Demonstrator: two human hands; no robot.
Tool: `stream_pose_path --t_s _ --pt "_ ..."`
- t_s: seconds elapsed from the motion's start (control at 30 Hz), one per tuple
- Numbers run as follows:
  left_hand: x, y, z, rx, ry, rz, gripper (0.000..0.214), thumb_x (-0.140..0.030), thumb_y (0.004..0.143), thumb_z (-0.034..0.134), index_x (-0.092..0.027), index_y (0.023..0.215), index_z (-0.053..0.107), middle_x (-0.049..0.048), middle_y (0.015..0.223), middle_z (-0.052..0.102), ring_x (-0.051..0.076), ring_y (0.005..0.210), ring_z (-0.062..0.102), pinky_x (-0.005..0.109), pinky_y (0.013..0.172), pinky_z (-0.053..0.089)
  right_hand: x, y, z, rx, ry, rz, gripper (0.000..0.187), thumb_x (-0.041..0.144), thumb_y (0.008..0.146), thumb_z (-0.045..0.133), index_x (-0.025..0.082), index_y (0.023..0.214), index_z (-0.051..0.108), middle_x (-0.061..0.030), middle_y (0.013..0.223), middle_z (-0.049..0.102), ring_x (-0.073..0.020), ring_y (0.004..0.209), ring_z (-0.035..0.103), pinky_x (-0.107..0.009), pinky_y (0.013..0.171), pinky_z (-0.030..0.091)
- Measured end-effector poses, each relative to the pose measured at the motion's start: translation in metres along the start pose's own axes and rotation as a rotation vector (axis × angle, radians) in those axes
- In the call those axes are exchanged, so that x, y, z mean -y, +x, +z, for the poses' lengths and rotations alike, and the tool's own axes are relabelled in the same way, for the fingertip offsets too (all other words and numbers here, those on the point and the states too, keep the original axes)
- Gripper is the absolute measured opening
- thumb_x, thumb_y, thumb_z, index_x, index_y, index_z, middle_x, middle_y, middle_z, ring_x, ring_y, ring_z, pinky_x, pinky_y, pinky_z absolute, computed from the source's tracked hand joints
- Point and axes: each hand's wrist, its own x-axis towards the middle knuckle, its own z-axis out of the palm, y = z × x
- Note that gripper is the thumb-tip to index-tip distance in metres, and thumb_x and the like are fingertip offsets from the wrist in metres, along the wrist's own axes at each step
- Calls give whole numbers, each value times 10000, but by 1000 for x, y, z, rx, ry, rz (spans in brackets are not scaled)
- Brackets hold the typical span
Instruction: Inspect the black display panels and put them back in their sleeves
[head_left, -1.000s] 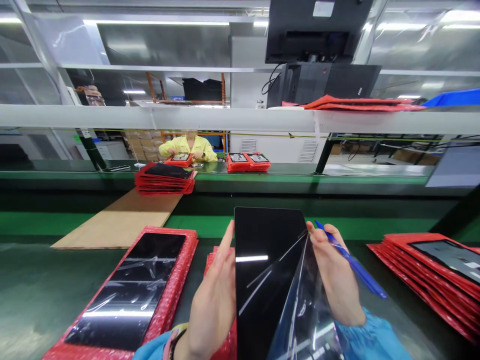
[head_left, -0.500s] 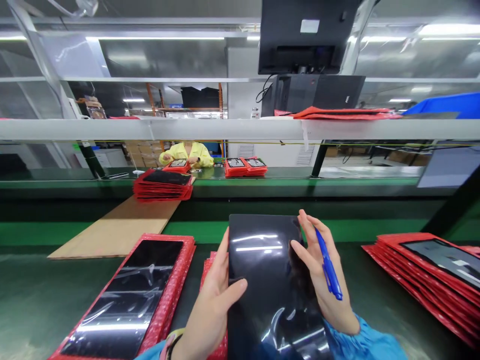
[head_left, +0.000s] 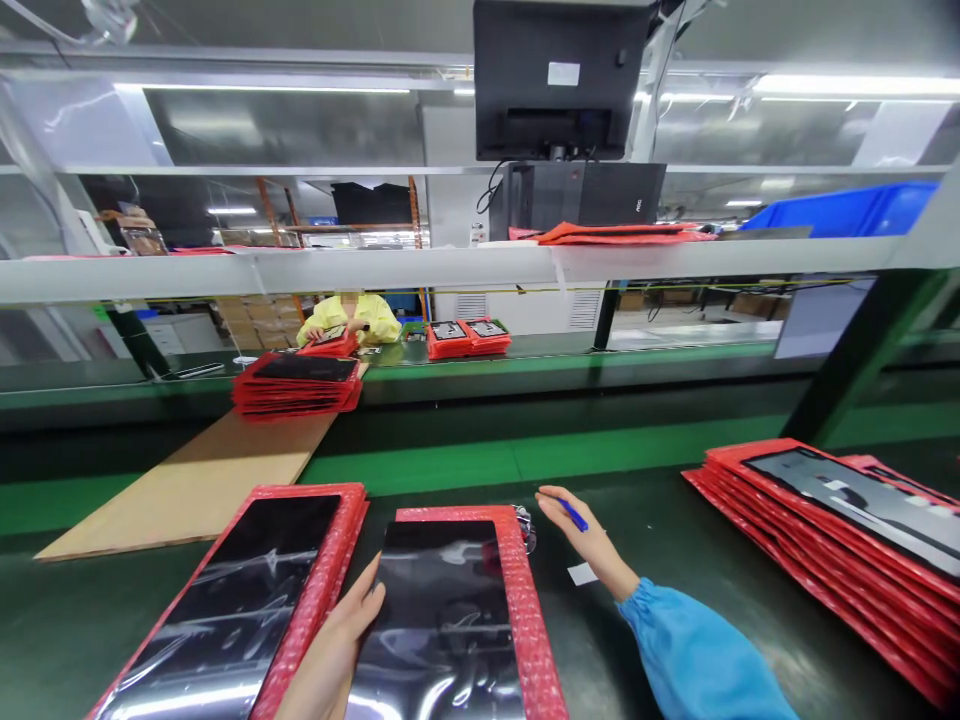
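Note:
A glossy black screen panel (head_left: 442, 610) lies on a red bubble-wrap bag (head_left: 534, 640) in front of me. My left hand (head_left: 337, 635) is at the panel's left edge, its thumb by the rim; the other fingers are partly hidden. To the right of the bag, apart from the panel, my right hand (head_left: 589, 540) holds a blue pen (head_left: 572, 514) with its fingers stretched forward. Another black panel (head_left: 232, 610) on red bubble-wrap bags sits to my left. Beneath my right hand is a small white slip (head_left: 582, 574).
Red bags topped by a grey-and-black panel are stacked (head_left: 817, 560) at the right. A brown board (head_left: 195, 480) slopes up to another red stack (head_left: 296, 390). A shelf rail (head_left: 375, 270) and a green post (head_left: 862, 340) stand ahead. Beyond sits a person in yellow (head_left: 375, 317).
The black screen panel has gone from upright in both hands down onto the red bag. My right hand has left it and moved aside with the pen. The view has shifted right.

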Motion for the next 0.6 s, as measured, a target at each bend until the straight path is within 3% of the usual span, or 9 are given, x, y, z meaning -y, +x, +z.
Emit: stream_pose_path --t_s 0.13,0.27,0.33,0.47,0.6 --pt "17 8 -2 49 29 -9 544 -313 809 616 -163 1322 516 75 1479 407 213 1392 301 360 1155 175 -25 5 12 98 -94 77 174 278 915 588 148 1022 630 -44 1010 671 -180 854 662 -374 758 555" --pt "11 2 2 158 126 53 650 -318 721 680 -212 1338 505 35 1475 423 235 1419 232 375 1160 157 -37 15 20 111 -170 110 209 296 912 589 144 1052 621 -45 1034 660 -190 858 658 -372 742 557" --pt "7 1 2 217 258 134 714 -365 690 685 -168 1347 487 83 1496 390 255 1422 226 385 1162 135 -39 18 21 91 -199 103 208 296 913 588 149 1057 621 -48 1049 657 -192 870 656 -375 751 555" --pt "1 6 -6 200 391 210 786 -402 574 750 -109 1273 543 169 1517 328 307 1413 235 392 1156 146 -27 8 17 34 -211 36 227 338 890 610 154 1022 625 -69 1024 688 -222 927 673 -426 836 543" --pt "-1 9 -21 154 371 160 733 -324 523 773 -136 1204 578 182 1434 444 338 1368 306 420 1129 197 4 -39 19 -11 -200 -98 334 451 856 581 204 1079 596 -123 1188 675 -295 1143 610 -449 1001 465"
